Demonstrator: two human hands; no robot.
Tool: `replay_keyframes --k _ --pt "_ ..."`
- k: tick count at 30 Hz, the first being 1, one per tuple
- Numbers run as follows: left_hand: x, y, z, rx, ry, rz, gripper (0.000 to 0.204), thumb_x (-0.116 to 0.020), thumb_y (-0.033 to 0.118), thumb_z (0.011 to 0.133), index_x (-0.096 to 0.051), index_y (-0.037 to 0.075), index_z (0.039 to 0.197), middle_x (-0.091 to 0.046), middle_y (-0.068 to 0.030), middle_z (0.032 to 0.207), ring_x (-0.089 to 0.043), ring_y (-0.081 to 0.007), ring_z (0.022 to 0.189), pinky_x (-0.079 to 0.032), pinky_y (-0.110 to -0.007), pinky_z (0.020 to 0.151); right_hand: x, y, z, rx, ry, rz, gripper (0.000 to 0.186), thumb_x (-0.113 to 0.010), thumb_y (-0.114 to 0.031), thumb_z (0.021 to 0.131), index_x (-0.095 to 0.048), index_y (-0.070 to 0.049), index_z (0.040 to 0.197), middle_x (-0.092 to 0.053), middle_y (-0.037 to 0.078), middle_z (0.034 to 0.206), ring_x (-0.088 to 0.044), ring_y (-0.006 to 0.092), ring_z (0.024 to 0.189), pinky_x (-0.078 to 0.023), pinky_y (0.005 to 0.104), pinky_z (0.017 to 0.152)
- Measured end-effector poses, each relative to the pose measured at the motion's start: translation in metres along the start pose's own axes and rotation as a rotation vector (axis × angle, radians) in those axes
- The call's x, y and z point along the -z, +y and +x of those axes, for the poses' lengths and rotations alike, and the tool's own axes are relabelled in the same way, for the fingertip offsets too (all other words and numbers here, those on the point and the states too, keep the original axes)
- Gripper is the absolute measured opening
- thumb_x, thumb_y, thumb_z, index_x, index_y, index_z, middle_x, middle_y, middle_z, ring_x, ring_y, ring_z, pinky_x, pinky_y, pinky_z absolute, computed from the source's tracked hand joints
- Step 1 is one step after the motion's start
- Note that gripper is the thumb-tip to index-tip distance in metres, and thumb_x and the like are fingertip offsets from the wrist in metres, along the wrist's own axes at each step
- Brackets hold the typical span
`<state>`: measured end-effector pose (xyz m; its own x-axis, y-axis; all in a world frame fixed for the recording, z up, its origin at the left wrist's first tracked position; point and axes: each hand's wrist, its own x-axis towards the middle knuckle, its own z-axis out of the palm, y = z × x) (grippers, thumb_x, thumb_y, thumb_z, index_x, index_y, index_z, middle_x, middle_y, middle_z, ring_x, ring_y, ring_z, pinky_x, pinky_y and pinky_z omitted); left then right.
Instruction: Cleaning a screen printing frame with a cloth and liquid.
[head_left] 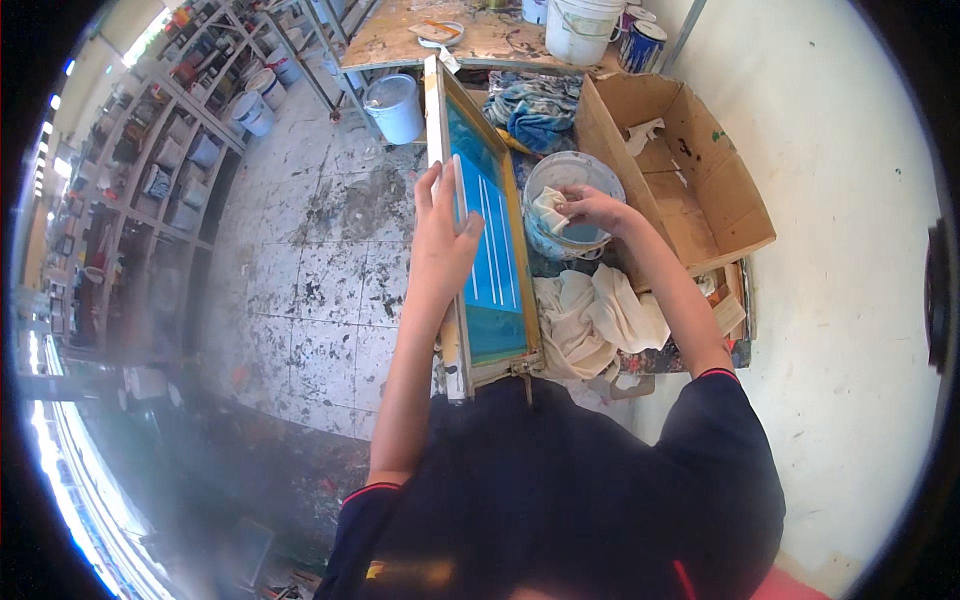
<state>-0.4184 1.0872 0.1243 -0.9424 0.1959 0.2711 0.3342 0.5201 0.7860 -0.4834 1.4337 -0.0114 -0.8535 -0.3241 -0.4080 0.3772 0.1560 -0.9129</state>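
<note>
A screen-printing frame (483, 345) with a blue-green mesh and white stripes on a blue panel stands on edge in the centre. My left hand (444, 235) grips its near left side, fingers bent around the upright edge. To the right of it, my right hand (590, 205) holds a crumpled white cloth (548, 208) inside the rim of a paint-stained bucket (548, 168) with bluish liquid. Cream rags (575, 320) lie in a heap just below the bucket.
An open cardboard box (720, 220) sits right of the bucket beside a white wall (830, 320). Paint-marked rags (530, 110) lie beyond it. A wooden worktable (390, 40) holds buckets and tins. A lidded pail (393, 110) stands on the stained floor; shelving (170, 150) lines the left.
</note>
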Motion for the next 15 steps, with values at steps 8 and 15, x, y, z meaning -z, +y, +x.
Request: replay_keyframes --k 8,15 --pt "0.003 -0.001 -0.001 0.029 -0.010 -0.056 0.078 -0.067 0.012 0.100 -0.040 0.013 0.174 -0.032 -0.0185 0.174 -0.044 -0.0439 0.158 -0.043 -0.051 0.126 -0.002 0.034 0.012 -0.085 0.064 -0.061 0.038 -0.073 -0.024 0.108 -0.071 -0.006 0.141 -0.075 0.005 0.125 -0.069 0.0173 0.117 -0.058 0.0355 0.099" --pt "0.007 -0.013 -0.006 -0.012 0.022 -0.013 0.080 -0.069 0.010 0.098 -0.038 0.008 0.172 -0.032 -0.0250 0.172 -0.049 -0.0520 0.151 -0.048 -0.052 0.121 -0.029 -0.002 -0.010 -0.067 0.030 -0.513 0.039 -0.077 -0.026 0.105 -0.076 0.001 0.133 -0.079 0.007 0.119 -0.073 0.0174 0.105 -0.059 0.0366 0.096"
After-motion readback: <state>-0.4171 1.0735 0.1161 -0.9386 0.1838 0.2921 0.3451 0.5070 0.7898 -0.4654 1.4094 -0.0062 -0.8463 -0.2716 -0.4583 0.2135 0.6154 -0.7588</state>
